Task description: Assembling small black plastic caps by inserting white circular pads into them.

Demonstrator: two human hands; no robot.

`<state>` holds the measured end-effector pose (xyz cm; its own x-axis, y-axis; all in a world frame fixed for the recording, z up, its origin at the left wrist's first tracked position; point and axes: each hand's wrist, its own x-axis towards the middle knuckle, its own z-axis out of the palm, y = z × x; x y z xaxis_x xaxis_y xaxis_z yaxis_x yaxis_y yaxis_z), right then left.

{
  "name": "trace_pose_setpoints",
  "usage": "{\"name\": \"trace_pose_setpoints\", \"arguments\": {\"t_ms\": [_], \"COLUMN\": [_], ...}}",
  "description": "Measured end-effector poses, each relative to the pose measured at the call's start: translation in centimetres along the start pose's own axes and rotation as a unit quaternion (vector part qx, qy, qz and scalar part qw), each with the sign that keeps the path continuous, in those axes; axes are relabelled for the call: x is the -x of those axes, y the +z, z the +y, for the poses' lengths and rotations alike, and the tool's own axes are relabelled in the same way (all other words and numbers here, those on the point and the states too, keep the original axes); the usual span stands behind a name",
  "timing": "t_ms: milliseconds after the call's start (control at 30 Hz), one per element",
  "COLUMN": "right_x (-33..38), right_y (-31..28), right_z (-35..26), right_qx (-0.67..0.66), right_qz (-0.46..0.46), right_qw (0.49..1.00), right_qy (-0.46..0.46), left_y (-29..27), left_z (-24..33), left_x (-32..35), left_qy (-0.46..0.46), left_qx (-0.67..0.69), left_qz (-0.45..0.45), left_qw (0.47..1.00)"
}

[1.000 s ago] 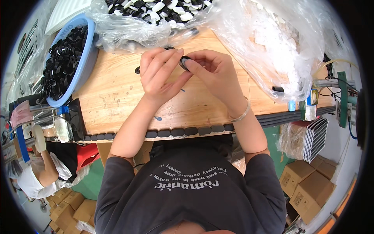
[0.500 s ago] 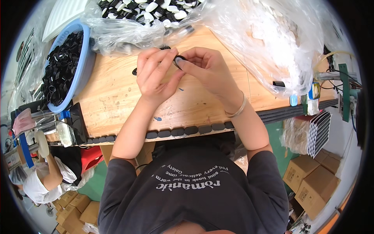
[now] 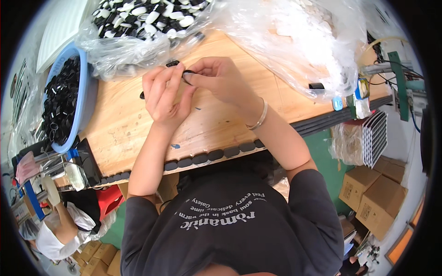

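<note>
Surface: wooden worktop (image 3: 138, 133) in a workshop, with cardboard boxes (image 3: 373, 193) on the floor to the right.
Left hand (image 3: 163, 94): fingers curled, their tips closed on the left end of a small black part (image 3: 188, 73) raised just above the worktop.
Right hand (image 3: 221, 80): thumb and fingers pinched shut on the same small black part from its right side, a bangle (image 3: 258, 117) on the wrist.
Done, by my reading: a row of black oval pieces (image 3: 209, 155) lines the near edge of the worktop; whether these are finished I cannot tell.
Supply: blue basin (image 3: 88, 99) at the left holds many black parts; a clear bag (image 3: 138, 43) behind the hands holds black and white pieces (image 3: 138, 16).
Loose: one more black piece (image 3: 172, 63) lies just behind the left hand.
Left to do: judging by the full basin and bag, most of the stock looks unhandled.
Nearby: another person in white (image 3: 55, 230) sits at lower left.
</note>
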<state>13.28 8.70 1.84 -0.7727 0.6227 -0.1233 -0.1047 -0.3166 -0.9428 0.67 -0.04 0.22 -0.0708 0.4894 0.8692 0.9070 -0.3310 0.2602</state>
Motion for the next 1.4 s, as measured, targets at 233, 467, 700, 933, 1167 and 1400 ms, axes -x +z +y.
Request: {"name": "trace_pose_setpoints", "arguments": {"t_ms": [233, 467, 700, 933, 1167, 1400], "right_x": [0.6, -2.2, -5.9, -3.6, -0.5, -0.5], "right_y": [-0.9, -14.6, -25.1, -17.0, -1.8, -0.9], "right_z": [-0.2, -6.3, -6.0, -7.2, -3.5, -2.3], "right_qx": [0.034, 0.584, 0.799, 0.635, 0.382, 0.445], "right_qz": [0.032, 0.335, 0.174, 0.304, -0.014, 0.027], "right_qw": [0.999, 0.706, 0.575, 0.699, 0.911, 0.880], "right_qy": [0.018, -0.219, -0.020, -0.127, -0.155, -0.164], "left_y": [0.7, -0.6, -0.1, 0.1, 0.4, 0.2], "left_z": [-0.2, -1.2, -1.8, -1.8, -1.5, -1.5], "left_x": [0.2, -0.4, -0.1, -0.1, 0.4, 0.1], "left_qy": [-0.035, -0.117, -0.109, -0.094, -0.086, -0.063], "left_qx": [0.024, 0.003, 0.061, 0.054, 0.075, 0.069], "left_qz": [-0.032, 0.001, 0.014, 0.010, -0.038, -0.051], "left_qw": [0.999, 0.993, 0.992, 0.994, 0.993, 0.994]}}
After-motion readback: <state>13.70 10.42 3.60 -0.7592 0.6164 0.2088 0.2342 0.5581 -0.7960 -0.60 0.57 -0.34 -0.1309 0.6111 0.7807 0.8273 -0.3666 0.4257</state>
